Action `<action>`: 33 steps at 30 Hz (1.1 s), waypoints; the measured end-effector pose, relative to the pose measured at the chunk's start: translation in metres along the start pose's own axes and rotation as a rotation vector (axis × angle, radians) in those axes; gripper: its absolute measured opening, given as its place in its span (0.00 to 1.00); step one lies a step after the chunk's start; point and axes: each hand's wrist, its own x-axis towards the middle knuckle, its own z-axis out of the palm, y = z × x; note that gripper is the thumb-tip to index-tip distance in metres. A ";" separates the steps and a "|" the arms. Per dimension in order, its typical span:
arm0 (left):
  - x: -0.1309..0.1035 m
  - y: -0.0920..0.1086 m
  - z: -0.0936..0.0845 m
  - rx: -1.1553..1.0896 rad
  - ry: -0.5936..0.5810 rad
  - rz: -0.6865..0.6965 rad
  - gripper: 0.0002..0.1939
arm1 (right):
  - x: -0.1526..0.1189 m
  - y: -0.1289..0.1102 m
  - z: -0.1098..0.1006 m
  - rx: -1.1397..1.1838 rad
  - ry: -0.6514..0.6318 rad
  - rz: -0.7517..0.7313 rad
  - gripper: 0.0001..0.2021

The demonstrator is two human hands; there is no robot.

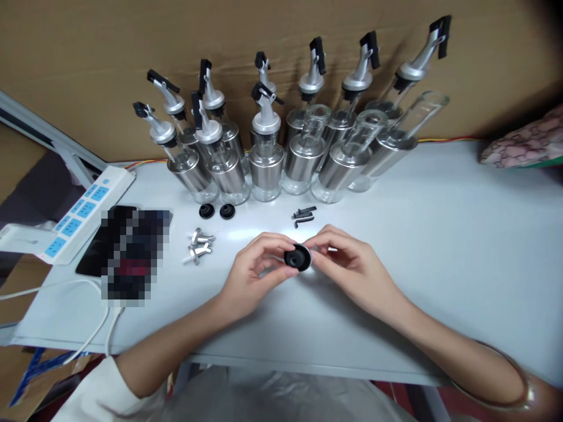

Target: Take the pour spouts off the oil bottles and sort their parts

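Note:
Between my two hands, above the table, is a round black stopper [298,258] with its ringed face toward me. My left hand [264,266] pinches its left edge between thumb and fingers. On the opposite side, my right hand [345,258] grips the rim with thumb and forefinger. Two similar black stoppers [227,211] lie on the table in front of the bottles. Silver spout pieces [200,253] rest to the left of my left hand. Several small black levers [304,215] lie just beyond my hands.
Several glass and steel bottles [266,164] stand along the back, most with silver pourers; three have bare necks. A white power strip [83,211], a phone [99,249] and white cables are at the left of the table [461,246]. A patterned cloth item [523,140] sits back right.

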 end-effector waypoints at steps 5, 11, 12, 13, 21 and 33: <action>0.000 0.001 -0.002 0.081 -0.063 0.052 0.11 | -0.002 0.000 0.001 0.201 -0.215 0.145 0.11; 0.000 0.009 -0.003 0.151 -0.123 0.028 0.10 | -0.001 -0.001 0.002 0.173 -0.188 0.171 0.12; 0.000 0.009 -0.003 0.149 -0.124 0.025 0.10 | -0.001 -0.002 0.002 0.164 -0.186 0.163 0.12; 0.000 0.009 -0.003 0.150 -0.123 0.025 0.09 | -0.001 -0.003 0.002 0.156 -0.185 0.157 0.12; -0.001 0.007 -0.005 0.165 -0.136 0.039 0.10 | -0.002 0.000 0.002 0.124 -0.174 0.103 0.12; -0.001 0.004 0.000 0.127 -0.057 -0.100 0.14 | -0.003 0.003 0.003 0.131 -0.110 0.099 0.13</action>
